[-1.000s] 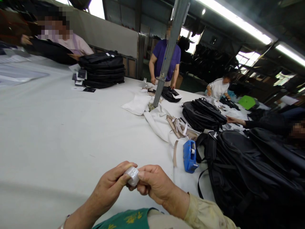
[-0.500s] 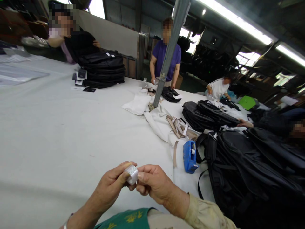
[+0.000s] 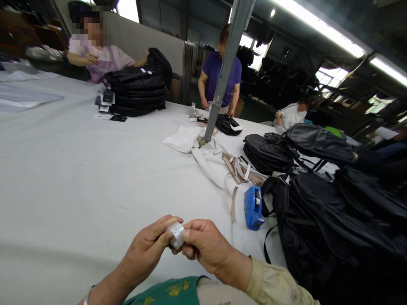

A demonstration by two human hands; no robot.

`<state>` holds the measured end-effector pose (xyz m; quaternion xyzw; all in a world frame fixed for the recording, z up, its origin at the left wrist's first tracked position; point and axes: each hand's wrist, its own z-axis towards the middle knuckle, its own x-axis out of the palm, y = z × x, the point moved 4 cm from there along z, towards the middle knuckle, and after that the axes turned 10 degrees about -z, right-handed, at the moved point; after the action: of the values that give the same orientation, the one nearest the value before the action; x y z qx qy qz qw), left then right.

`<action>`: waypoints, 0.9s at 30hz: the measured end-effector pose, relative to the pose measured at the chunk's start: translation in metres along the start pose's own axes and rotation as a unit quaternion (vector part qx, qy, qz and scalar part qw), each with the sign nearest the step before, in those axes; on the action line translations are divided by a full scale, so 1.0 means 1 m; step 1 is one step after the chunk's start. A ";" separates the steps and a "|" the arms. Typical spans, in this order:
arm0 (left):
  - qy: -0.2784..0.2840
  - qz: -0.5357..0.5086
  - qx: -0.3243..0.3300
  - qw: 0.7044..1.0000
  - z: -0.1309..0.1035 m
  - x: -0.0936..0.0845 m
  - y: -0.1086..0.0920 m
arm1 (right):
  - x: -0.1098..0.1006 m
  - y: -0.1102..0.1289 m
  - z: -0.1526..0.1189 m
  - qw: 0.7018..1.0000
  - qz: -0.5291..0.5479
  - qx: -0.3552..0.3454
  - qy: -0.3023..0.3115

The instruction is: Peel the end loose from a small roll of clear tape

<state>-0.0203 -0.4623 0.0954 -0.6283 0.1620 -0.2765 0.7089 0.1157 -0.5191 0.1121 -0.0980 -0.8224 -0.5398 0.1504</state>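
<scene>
Close in front of my body, above the white table (image 3: 95,178), both hands meet at a small whitish roll (image 3: 177,234) with tiny dark marks, perhaps tape or stickers. My left hand (image 3: 152,239) is closed around its left side, thumb on top. From the right, my right hand (image 3: 206,241) pinches the roll's edge between thumb and fingers. What lies under the fingertips is hidden. A blue tape dispenser (image 3: 253,207) stands on the table to the right of my hands.
Black backpacks (image 3: 330,212) are heaped at the right; another stack of black bags (image 3: 136,91) stands far left. A grey metal post (image 3: 222,76) rises from the table beside beige strips (image 3: 237,167) and white cloth. Several co-workers stand around the table.
My hands and the roll have barely moved. At far left, a person has swung a black bag rightward onto the stack's far side. A backpack at the right has been lifted by a co-worker.
</scene>
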 end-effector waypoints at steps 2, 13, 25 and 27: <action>0.006 0.008 0.009 1.000 0.000 0.000 0.001 | 0.000 0.000 0.000 1.000 0.000 0.005 -0.007; 0.015 -0.010 -0.031 0.999 -0.003 0.001 0.004 | -0.004 -0.011 0.004 1.000 -0.016 -0.001 0.008; -0.058 -0.258 -0.220 0.939 -0.016 -0.004 0.040 | -0.015 0.034 -0.007 0.820 -0.418 -0.371 -0.122; -0.054 -0.246 -0.217 0.943 -0.015 -0.006 0.042 | -0.010 0.040 -0.008 0.785 -0.467 -0.395 -0.097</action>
<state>-0.0258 -0.4685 0.0512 -0.8010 0.0203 -0.3664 0.4730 0.1389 -0.5101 0.1457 0.1952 -0.4929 -0.8096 -0.2519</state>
